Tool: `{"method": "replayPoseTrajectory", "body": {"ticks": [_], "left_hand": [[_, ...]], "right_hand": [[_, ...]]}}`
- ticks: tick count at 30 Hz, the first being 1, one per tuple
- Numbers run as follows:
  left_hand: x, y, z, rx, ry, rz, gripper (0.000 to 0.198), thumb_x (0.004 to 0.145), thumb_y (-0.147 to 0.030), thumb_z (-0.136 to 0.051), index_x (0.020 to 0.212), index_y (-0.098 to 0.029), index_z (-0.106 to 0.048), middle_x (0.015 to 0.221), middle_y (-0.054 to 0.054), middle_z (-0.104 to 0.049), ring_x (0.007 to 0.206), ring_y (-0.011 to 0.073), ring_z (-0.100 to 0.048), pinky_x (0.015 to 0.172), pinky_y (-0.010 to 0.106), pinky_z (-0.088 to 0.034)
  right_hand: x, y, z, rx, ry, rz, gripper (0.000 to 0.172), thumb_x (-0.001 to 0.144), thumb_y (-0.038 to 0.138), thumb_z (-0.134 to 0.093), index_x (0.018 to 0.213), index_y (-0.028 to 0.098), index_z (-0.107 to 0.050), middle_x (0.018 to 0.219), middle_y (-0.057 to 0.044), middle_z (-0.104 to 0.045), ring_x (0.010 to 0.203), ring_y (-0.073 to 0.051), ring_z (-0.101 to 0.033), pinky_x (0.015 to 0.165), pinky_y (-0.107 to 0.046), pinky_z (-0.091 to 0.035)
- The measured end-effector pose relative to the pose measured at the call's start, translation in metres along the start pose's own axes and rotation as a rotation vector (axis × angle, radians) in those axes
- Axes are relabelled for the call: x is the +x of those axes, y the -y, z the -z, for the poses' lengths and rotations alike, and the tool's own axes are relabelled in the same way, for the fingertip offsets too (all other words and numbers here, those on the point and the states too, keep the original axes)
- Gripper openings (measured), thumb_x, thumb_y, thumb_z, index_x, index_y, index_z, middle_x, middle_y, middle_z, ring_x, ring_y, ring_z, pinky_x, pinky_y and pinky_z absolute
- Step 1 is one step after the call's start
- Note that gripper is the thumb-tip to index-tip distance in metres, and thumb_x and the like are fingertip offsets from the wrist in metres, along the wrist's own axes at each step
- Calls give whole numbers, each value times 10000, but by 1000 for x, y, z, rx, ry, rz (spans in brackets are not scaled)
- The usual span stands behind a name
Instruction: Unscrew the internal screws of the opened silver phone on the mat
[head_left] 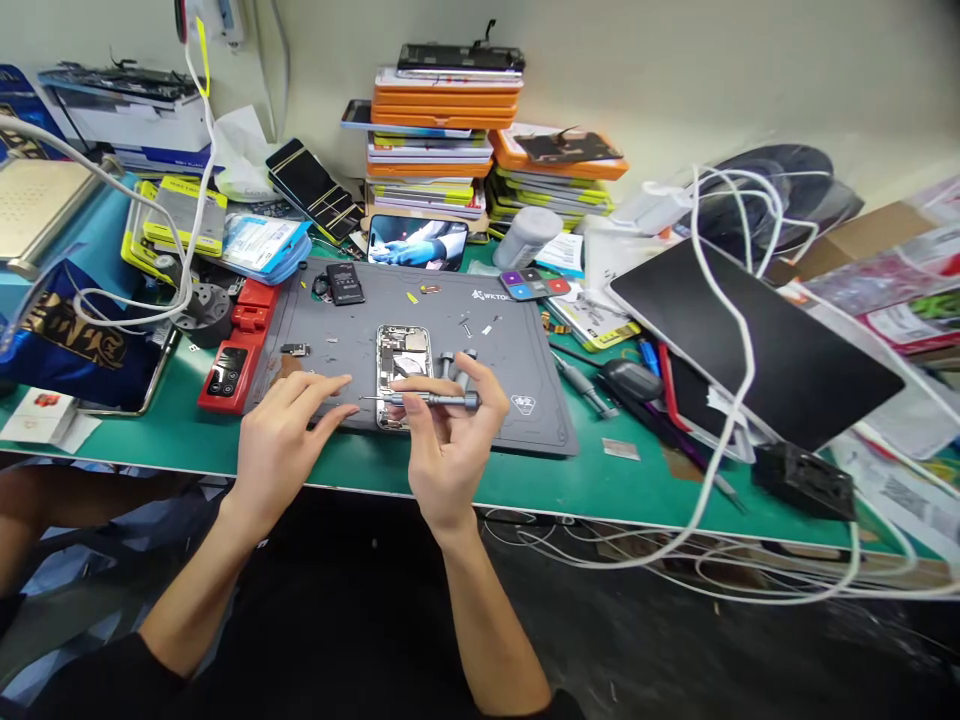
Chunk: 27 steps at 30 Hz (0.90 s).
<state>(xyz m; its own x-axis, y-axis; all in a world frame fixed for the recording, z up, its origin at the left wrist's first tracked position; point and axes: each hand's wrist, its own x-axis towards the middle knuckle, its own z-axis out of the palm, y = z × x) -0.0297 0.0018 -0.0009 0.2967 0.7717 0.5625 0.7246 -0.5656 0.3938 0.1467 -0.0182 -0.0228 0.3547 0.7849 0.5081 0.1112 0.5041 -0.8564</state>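
Head view: opened smartphone (403, 365) on grey repair mat (517, 370). Right hand (450, 440) pinches precision screwdriver (431, 399) level over its near end; left hand (289, 425) open, fingertips on mat. Likely screw work; needs steady tip placement.

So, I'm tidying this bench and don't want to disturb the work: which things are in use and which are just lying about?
In use: screwdriver in the right hand; opened phone beside the left hand; grey mat; small loose parts on it.
Lying about: stacked boxes; black tablet; white cable; red tool; phone showing a video.
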Motion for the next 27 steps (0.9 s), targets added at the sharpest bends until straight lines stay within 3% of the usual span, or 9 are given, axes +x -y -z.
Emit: {"method": "replayPoseTrajectory", "body": {"ticks": [4,9,14,27], "left_hand": [[8,-3,-4,-130,56,20,203,1053,-295,-731,1237,-218,-771,1114,44,-801,1019,206,-753,849,306,-590],[10,-2,-13,-212,33,-25,79,1060,-202,-710,1082,-200,-785,1029,25,-818,939,177,-756,901,304,-562],[9,-3,-12,-253,19,-55,125,1057,-188,-712,1132,-182,-812,1052,45,-824,963,168,-766,924,282,-572],[7,0,-5,-659,118,67,261,1024,-122,-742,1220,-257,-849,1090,33,-848,1000,149,-788,916,247,-623]], "right_hand": [[-1,0,0,21,-22,14,530,1045,206,-660,1496,376,-437,1059,-15,-759,982,-174,-811,724,-343,-744],[-3,0,1,23,-15,-12,526,1047,219,-661,1494,383,-437,1079,-18,-763,1004,-185,-818,719,-351,-733],[-3,3,1,53,-24,-49,521,1045,222,-663,1486,387,-442,1077,-13,-769,1061,-202,-829,728,-356,-738],[2,12,7,144,-19,-229,492,1063,303,-636,1506,371,-434,1030,-6,-805,847,-203,-825,820,-469,-737]]}}
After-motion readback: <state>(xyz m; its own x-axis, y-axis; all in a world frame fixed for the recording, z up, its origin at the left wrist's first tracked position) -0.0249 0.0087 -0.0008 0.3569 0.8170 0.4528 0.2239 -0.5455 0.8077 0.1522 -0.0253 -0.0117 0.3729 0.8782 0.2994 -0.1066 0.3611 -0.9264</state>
